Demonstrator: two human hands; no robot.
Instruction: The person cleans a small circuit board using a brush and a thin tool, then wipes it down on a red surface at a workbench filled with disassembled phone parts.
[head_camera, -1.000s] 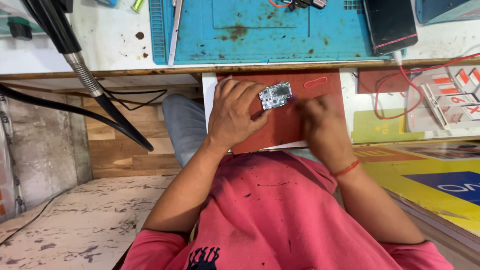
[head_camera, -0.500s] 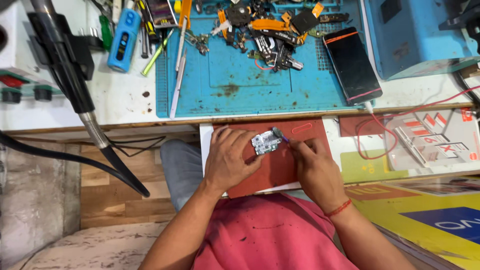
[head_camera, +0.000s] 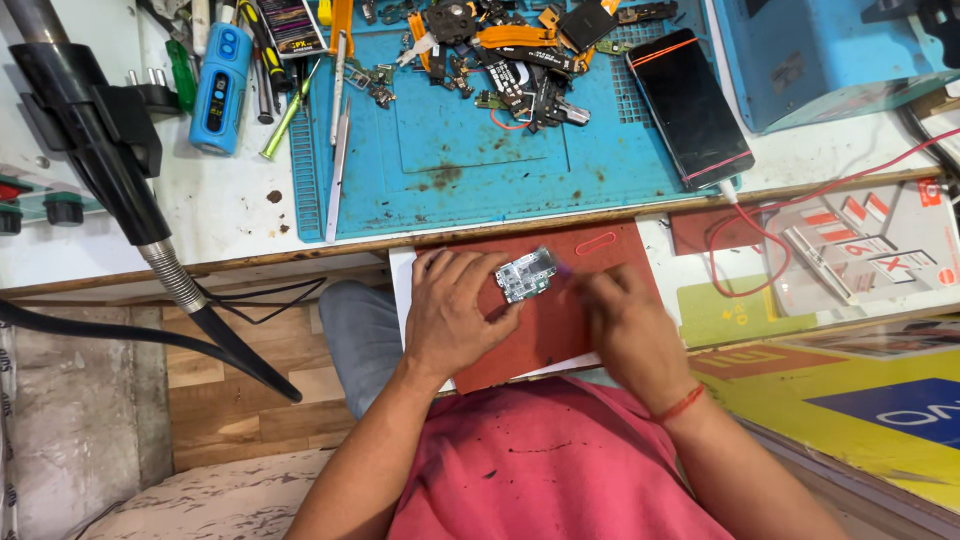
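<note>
Circuit board (head_camera: 525, 274), small, pale and densely studded, sits on the red mat (head_camera: 560, 330), pinched by your left hand (head_camera: 455, 315). At three o'clock, your right hand (head_camera: 625, 325) blurs; its grip is unclear.

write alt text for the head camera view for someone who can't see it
A person's left hand holds a small circuit board on a red mat at the bench edge, while the blurred right hand works right beside it. Behind lie a blue work mat strewn with phone parts, a dark phone and hand tools.
</note>
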